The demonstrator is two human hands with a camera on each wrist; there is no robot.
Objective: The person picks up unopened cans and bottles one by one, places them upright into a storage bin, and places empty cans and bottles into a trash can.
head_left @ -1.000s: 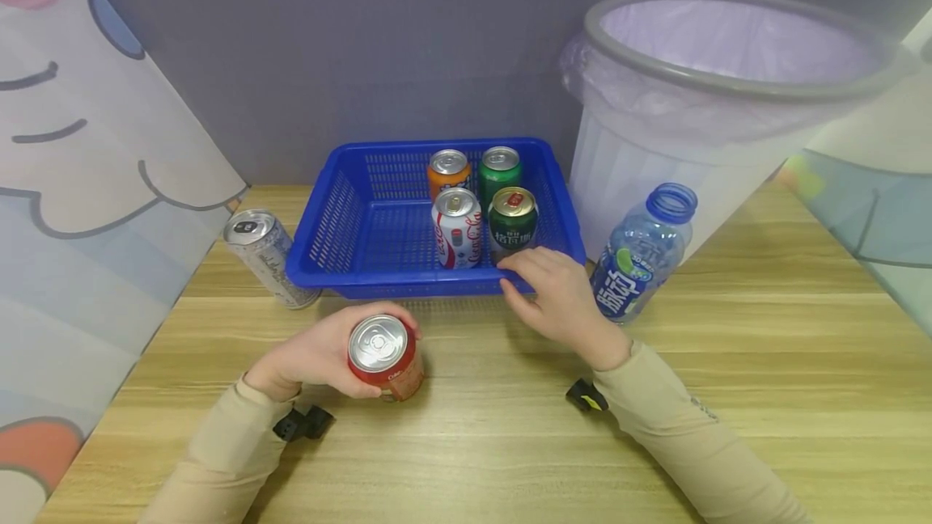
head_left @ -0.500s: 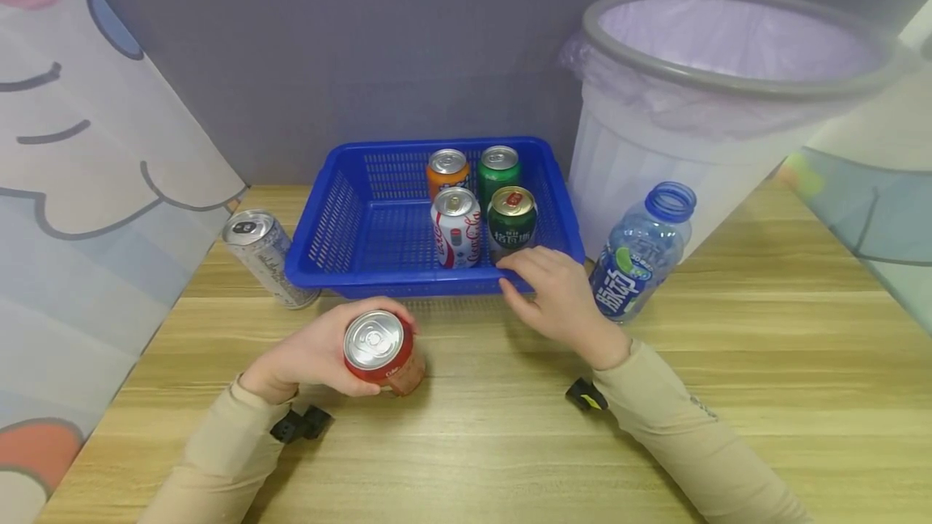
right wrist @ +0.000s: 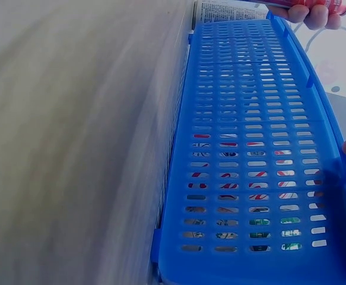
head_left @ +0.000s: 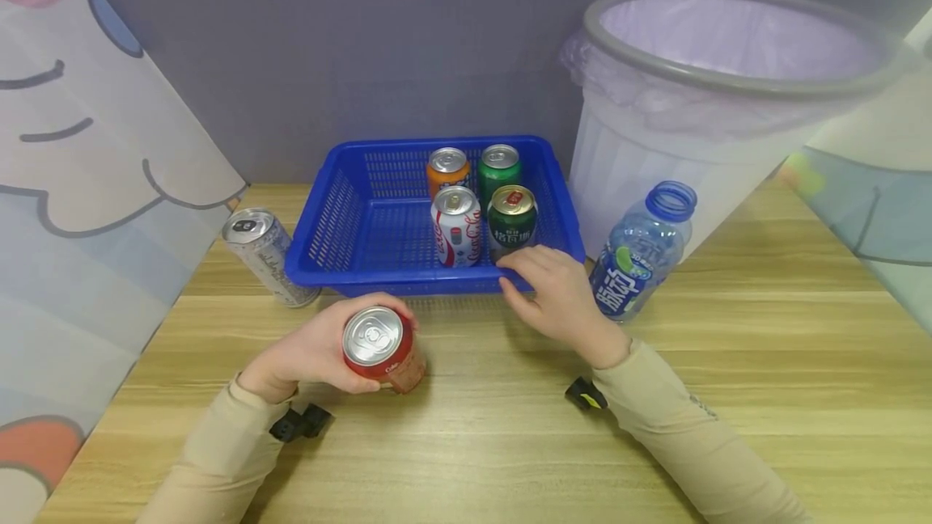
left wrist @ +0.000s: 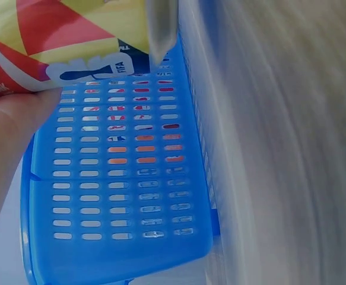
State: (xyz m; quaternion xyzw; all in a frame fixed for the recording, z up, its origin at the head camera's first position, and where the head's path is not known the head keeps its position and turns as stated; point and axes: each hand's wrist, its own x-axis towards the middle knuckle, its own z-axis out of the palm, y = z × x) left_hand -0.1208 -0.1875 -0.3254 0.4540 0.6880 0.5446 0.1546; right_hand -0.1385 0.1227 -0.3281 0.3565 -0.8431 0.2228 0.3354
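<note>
My left hand (head_left: 320,346) grips a red Coke can (head_left: 393,366) from its left side, in front of the blue basket. The left wrist view shows the can's red and yellow side (left wrist: 72,35), with a finger (left wrist: 18,124) along it. My right hand (head_left: 557,293) holds the near rim of the blue plastic basket (head_left: 408,277) at its right end, fingers over the edge and thumb outside. Inside the basket's right half stand a white Coca-Cola can (head_left: 455,233), a dark green can (head_left: 513,225), an orange can (head_left: 446,176) and a green can (head_left: 498,172).
A silver patterned can (head_left: 269,261) stands left of the basket. To the right are a blue, capless plastic bottle (head_left: 637,257) and a tall white bin (head_left: 641,152) with a purple liner. A grey partition (head_left: 328,47) rises behind, and wood-grain tabletop (head_left: 495,443) lies in front.
The red Coke can and left hand have shifted slightly away from me and to the left. My right hand stays on the basket rim.
</note>
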